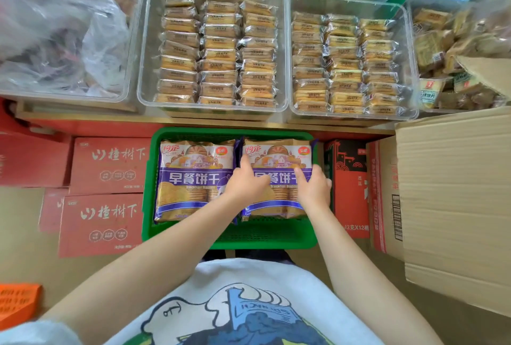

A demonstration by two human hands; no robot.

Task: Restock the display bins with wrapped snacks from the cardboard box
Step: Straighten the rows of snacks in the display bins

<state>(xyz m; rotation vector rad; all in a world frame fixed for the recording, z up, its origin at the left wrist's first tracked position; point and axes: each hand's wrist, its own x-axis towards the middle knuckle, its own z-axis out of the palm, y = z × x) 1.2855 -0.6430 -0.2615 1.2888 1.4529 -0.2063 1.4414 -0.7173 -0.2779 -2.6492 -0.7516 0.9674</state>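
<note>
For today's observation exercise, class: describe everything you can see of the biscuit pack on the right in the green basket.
The right biscuit pack is a glossy plastic bag, purple and cream, printed with a house picture, white Chinese characters and "Breakfast Biscuits". It lies flat, face up, in the green basket, edge to edge with the left biscuit pack. The left hand rests on its left part, and the right hand holds its right edge with fingers curled over it.

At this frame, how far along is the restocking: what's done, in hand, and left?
Done: two clear plastic bins hold neat full rows of wrapped biscuits. In hand: the left hand and right hand rest on the right purple biscuit bag in the green plastic basket, beside the left purple biscuit bag. Left: cannot tell; the brown cardboard box hides its contents.
</note>
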